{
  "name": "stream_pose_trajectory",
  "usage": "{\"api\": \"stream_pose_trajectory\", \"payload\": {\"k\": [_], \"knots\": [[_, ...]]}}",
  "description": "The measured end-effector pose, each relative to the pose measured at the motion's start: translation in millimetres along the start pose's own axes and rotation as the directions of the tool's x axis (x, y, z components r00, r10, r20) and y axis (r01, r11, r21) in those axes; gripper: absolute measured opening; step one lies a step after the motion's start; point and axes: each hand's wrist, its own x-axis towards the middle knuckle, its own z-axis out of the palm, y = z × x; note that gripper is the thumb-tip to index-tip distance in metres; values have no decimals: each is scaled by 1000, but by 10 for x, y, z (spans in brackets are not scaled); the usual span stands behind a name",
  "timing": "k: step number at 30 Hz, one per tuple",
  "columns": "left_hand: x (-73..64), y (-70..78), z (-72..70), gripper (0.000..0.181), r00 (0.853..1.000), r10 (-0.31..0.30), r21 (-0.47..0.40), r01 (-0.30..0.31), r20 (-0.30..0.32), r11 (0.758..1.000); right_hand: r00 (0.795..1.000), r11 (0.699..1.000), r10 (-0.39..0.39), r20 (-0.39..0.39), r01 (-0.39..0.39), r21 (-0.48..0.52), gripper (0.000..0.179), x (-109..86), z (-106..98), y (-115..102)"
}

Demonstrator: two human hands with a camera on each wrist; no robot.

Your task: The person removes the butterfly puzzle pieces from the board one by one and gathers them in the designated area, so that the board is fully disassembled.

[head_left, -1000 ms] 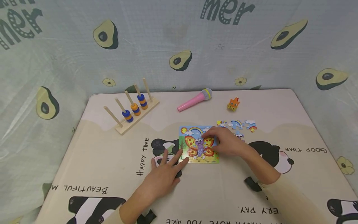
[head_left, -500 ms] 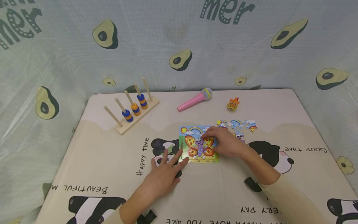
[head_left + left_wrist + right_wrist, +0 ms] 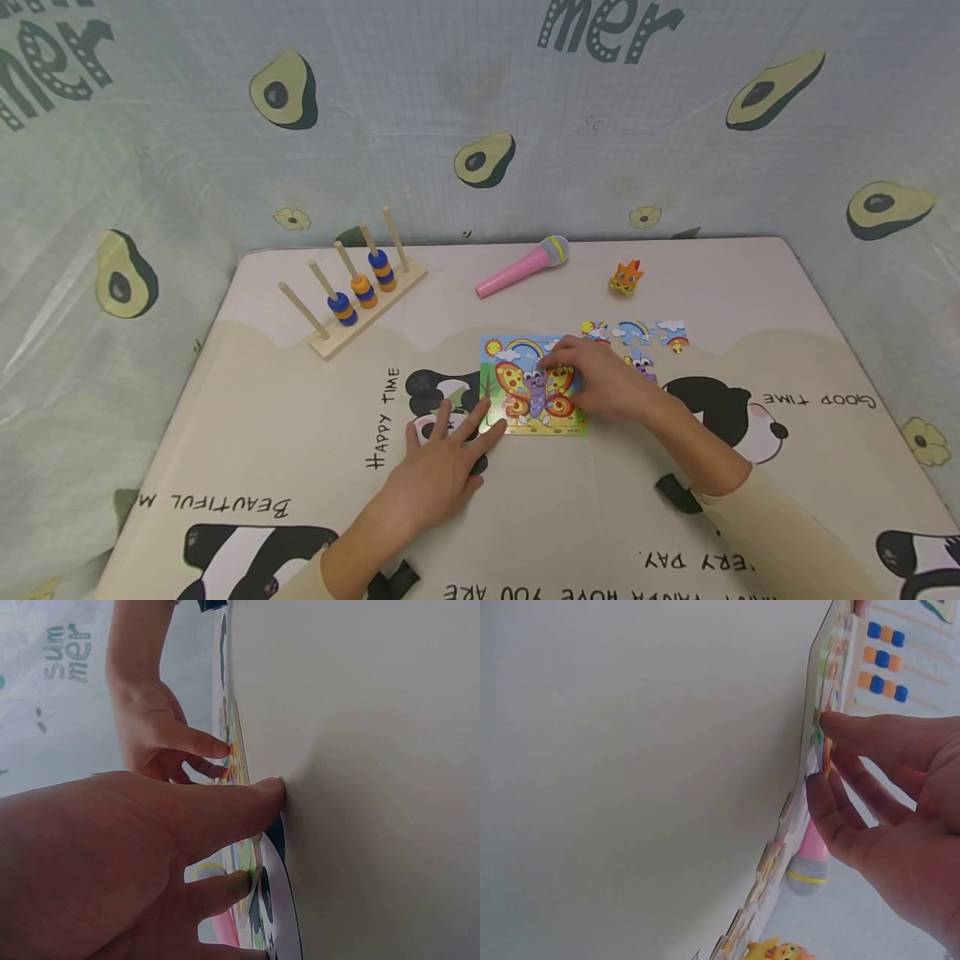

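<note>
A butterfly jigsaw puzzle [image 3: 534,417] lies on the table in front of me, its picture of a purple butterfly under a rainbow largely visible. My left hand [image 3: 438,473] is spread, with fingertips on the puzzle's lower left edge and the table beside it. At the puzzle's right side my right hand [image 3: 607,379] pinches a small puzzle piece [image 3: 827,750] between thumb and fingers, low against the board. The hand covers much of that side in the head view. Several loose puzzle pieces [image 3: 635,333] lie beyond the right hand, one partly hidden behind it.
A wooden peg stand [image 3: 367,312] with blue and orange rings stands at the back left. Behind the puzzle lies a pink toy microphone [image 3: 517,273], and right of it a small orange and yellow toy figure [image 3: 625,279]. The tablecloth [image 3: 262,417] bears panda prints.
</note>
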Motion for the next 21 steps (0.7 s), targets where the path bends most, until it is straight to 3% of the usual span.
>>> {"api": "stream_pose_trajectory", "payload": {"k": [21], "knots": [[4,-2,17,67,1000,-7,0,7,6,1000,999,997,-33,17,34,-76,45,25,-47,-76]]}}
